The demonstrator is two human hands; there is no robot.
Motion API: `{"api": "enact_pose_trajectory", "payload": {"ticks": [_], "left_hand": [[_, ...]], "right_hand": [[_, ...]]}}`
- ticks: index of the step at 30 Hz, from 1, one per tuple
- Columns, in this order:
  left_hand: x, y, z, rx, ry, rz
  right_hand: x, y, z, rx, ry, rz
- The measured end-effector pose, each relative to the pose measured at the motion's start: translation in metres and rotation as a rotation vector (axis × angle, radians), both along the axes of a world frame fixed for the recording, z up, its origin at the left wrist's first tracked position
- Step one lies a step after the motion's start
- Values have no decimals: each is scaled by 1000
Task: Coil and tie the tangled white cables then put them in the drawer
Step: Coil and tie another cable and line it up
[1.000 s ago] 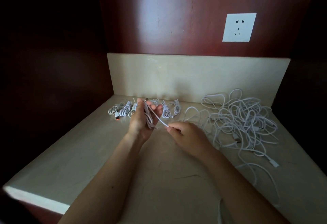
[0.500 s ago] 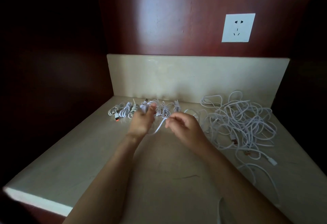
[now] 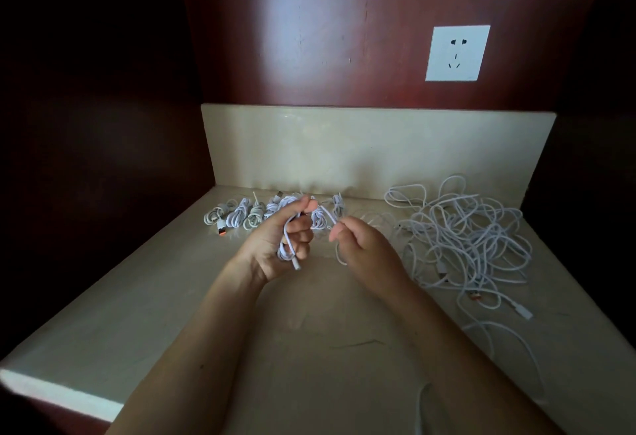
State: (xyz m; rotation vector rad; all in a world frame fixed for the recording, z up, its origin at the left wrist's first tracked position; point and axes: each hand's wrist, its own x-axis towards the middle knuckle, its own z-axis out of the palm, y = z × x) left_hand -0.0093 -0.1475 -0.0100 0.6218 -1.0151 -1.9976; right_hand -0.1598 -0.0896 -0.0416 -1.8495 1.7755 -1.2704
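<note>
My left hand (image 3: 275,245) grips a small coil of white cable (image 3: 288,241), palm turned toward me, with the coil's plug end hanging below the fingers. My right hand (image 3: 361,245) pinches the free end of that same cable (image 3: 327,219), stretched short between both hands. A big tangled heap of white cables (image 3: 471,238) lies to the right on the beige counter (image 3: 137,314). Behind my hands, a row of several tied white coils (image 3: 241,216) lies near the back ledge. No drawer is in view.
A low beige ledge (image 3: 378,149) closes the counter's back, with a dark red wall and a white wall socket (image 3: 457,52) above. Dark wooden panels stand left and right. Loose cable ends with plugs (image 3: 523,312) trail toward the front right. The counter's front left edge (image 3: 58,391) is lit.
My left hand turned its palm toward me and pulled the coil nearer. My right hand moved right and back, carrying the free end round the coil.
</note>
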Motion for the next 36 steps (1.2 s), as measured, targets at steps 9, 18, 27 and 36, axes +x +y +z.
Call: {"api": "enact_pose_trajectory", "payload": {"ticks": [9, 18, 27, 36], "left_hand": [[13, -15, -9, 53, 27, 171], [6, -3, -14, -417, -659, 169], [2, 9, -8, -589, -802, 28], [-2, 7, -8, -425, -708, -83]], "right_hand": [[-8, 0, -4, 143, 227, -144], [2, 6, 19, 86, -410, -18], [-10, 2, 14, 138, 73, -54], [-4, 3, 13, -28, 40, -82]]}}
